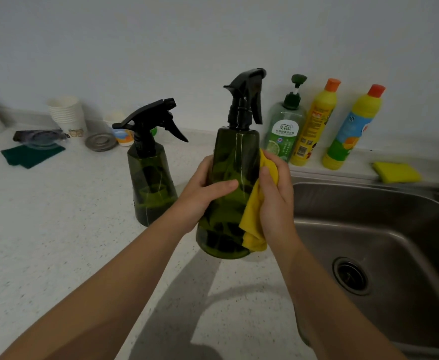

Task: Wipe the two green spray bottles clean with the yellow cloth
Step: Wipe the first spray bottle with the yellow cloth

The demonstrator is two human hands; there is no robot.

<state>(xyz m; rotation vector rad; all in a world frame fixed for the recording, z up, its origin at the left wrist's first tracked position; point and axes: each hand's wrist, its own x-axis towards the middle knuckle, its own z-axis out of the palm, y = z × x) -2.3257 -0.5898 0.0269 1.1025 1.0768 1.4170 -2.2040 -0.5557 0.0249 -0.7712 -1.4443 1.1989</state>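
Here there are two green spray bottles. The left hand (202, 193) has a firm grip on one bottle (228, 188), held up above the desk (57, 242) by the sink (385, 229). The right hand (275, 193) presses one yellow cloth (252, 219) on its side. The other bottle (152, 178) stands farther back on the desk.

- At frame centre the left hand (202, 193) grips a green spray bottle (232, 178), held upright above the speckled counter (57, 255)
- The right hand (275, 201) presses the yellow cloth (252, 219) to its right side
- Left of centre a second green spray bottle (152, 183) stands on the counter
- Lower right: steel sink (369, 229)
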